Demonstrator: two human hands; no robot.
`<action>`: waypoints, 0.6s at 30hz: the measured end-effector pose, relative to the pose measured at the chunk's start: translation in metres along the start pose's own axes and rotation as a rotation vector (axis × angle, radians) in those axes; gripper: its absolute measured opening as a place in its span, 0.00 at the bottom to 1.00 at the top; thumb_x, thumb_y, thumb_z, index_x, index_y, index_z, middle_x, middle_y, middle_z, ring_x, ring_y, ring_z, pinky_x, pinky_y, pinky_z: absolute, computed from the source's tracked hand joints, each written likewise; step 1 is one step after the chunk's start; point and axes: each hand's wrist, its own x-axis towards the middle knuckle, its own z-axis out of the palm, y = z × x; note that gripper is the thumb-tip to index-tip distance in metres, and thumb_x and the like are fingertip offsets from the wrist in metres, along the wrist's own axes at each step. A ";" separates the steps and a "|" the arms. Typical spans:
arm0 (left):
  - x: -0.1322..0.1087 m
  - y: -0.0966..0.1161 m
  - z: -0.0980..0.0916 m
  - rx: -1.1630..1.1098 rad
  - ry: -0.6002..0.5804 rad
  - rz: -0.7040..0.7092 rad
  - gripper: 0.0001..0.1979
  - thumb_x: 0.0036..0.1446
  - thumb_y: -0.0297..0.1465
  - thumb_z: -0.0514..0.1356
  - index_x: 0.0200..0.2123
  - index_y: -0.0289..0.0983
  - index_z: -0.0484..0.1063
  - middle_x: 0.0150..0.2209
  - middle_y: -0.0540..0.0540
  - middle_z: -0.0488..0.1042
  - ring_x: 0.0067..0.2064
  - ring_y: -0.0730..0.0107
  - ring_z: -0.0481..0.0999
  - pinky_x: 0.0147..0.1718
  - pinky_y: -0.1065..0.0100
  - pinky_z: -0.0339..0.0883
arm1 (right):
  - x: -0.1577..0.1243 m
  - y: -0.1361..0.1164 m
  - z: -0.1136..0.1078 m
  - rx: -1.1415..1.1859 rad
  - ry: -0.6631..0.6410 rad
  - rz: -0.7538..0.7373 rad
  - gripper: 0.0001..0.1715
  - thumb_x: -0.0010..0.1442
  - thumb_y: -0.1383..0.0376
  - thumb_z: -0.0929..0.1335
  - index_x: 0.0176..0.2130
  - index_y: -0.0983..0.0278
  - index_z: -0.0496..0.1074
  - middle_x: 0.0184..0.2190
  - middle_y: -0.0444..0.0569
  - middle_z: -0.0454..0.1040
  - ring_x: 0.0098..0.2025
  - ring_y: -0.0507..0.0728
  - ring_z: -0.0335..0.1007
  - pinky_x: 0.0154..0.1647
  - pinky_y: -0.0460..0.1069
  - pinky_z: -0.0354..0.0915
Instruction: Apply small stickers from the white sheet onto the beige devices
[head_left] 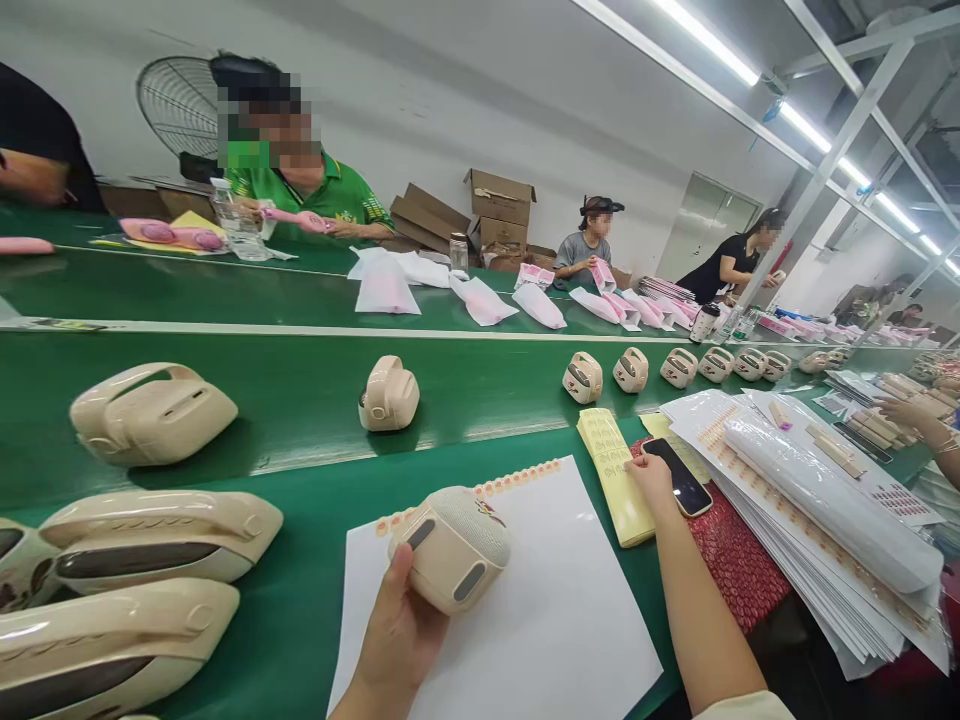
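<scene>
My left hand point(409, 640) is wrapped round a cream portable speaker point(454, 550), tilted so that its base with two dark rubber feet and its speckled grille show. The speaker is held over a white sheet point(555, 620) with a row of small orange stickers along its far edge. My right hand point(651, 482) has its fingers closed in a pinch at the right edge of a yellow sticker sheet point(616, 490) printed with small marks. A sticker between the fingertips cannot be made out. A dark phone point(679, 478) lies just right of that hand.
Several cream speakers point(112, 640) crowd the left; others, such as one speaker point(388, 393), stand along the green belt point(480, 375). Stacked paper sheets point(825, 560) lie at right on red bubble wrap point(731, 550). Across the belt, people handle pink items; a co-worker's hand point(911, 415) is at far right.
</scene>
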 end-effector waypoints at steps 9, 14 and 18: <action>-0.002 0.000 0.003 0.056 -0.026 0.043 0.29 0.39 0.48 0.64 0.45 0.44 0.70 0.44 0.47 0.75 0.51 0.53 0.69 0.35 0.67 0.72 | -0.003 -0.006 -0.005 0.176 -0.071 0.060 0.08 0.40 0.65 0.67 0.16 0.64 0.64 0.17 0.43 0.62 0.21 0.50 0.57 0.23 0.46 0.53; 0.003 -0.005 -0.003 0.071 -0.003 0.047 0.31 0.38 0.48 0.65 0.47 0.45 0.68 0.48 0.48 0.72 0.51 0.53 0.68 0.37 0.66 0.71 | -0.023 -0.027 -0.016 0.379 -0.191 0.036 0.14 0.37 0.57 0.68 0.18 0.64 0.63 0.19 0.44 0.63 0.23 0.50 0.58 0.23 0.45 0.55; 0.003 -0.009 -0.006 0.073 -0.027 0.009 0.31 0.41 0.44 0.66 0.51 0.47 0.65 0.50 0.49 0.70 0.50 0.58 0.69 0.36 0.68 0.70 | -0.066 -0.068 -0.010 0.527 -0.478 -0.123 0.17 0.36 0.54 0.71 0.18 0.64 0.66 0.29 0.49 0.70 0.32 0.53 0.64 0.29 0.46 0.59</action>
